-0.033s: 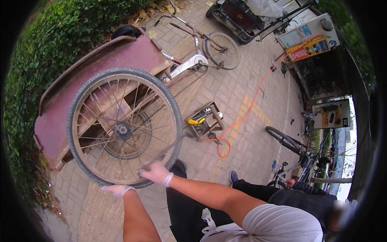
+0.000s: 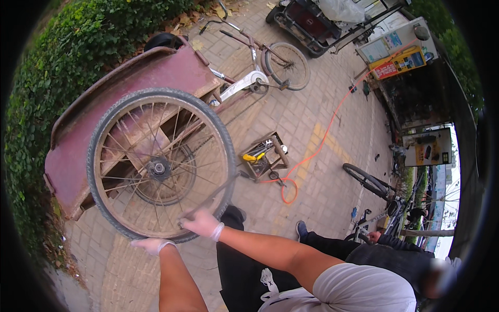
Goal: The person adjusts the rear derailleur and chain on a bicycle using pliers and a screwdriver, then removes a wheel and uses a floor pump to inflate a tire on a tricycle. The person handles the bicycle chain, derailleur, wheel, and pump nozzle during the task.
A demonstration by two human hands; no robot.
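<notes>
A spoked tricycle wheel with a dark tyre faces me, on a cargo tricycle tipped on its side. At the tyre's lower edge is my left hand, thinly gloved, its fingers pressed to the rubber and partly hidden. My right hand, gloved too, closes around a thin dark rod-like tool at the lower right of the rim. The tool is blurred and slants up and right across the tyre; its exact kind cannot be made out. Behind the spokes the second wheel shows.
The tricycle's reddish cargo bed leans toward a hedge. A tool box with yellow-handled tools and an orange hose lie on the paving to the right. Another person crouches near a bicycle.
My dark-trousered leg and shoe have shifted slightly to the right. Both hands, the tool and the wheel look the same.
</notes>
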